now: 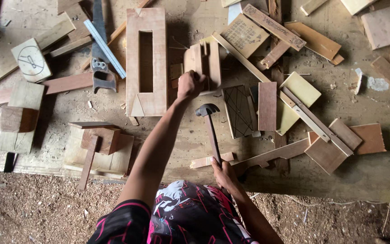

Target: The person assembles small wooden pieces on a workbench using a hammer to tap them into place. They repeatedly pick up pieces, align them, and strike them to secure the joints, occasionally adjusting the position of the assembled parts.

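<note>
In the middle of the frame, the left hand [189, 84] is closed in a fist on a thin chisel-like tool [213, 90], its grip tight around the handle, pressed against a pale notched wood piece [202, 61]. The tool's long axis runs roughly left to right, its tip towards the right. Just below, the right hand [222, 173] is clamped on the lower end of a hammer [210, 129]; the handle runs nearly upright in the frame, leaning slightly left, and the dark head is at the top, near the left hand. Left of the fist lies a tall board with a slot [146, 61]; further left, a hand saw [100, 49]. Right of the hammer lies a panel with scored diagonal lines [239, 110] among offcuts crowding the wooden surface [362, 176].
</note>
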